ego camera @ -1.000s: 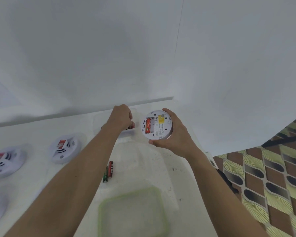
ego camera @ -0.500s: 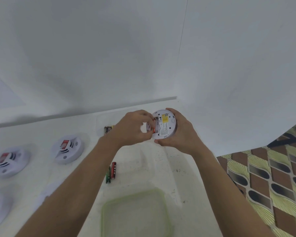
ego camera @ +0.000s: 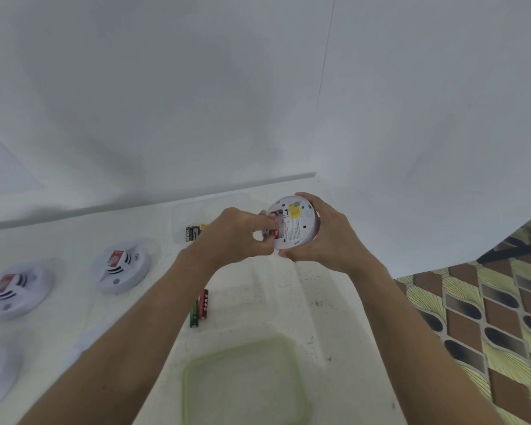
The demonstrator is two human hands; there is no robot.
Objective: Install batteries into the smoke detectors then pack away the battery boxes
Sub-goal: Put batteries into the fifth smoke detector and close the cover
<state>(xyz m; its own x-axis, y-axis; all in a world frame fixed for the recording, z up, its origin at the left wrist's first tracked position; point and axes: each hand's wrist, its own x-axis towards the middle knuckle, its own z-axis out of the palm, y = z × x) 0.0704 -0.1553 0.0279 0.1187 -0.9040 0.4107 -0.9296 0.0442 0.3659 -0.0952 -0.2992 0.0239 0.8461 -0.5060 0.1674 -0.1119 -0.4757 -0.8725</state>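
Above the bench [ego camera: 258,289], my right hand [ego camera: 328,237] grips the detector [ego camera: 293,222]; my left hand [ego camera: 238,237] pinches a battery [ego camera: 275,225] into it.

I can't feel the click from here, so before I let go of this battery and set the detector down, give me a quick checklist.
1. Smoke detector held firmly, back side up, in the right hand: ok.
2. Left hand fingertips pressing at the battery compartment: ok.
3. Red battery fully seated: cannot tell, fingers cover it.
4. Polarity correct: cannot tell.
5. Spare batteries within reach: ok, a red and green pair on the white table, more in the clear box.
6. Clear spot to set the detector down: ok.
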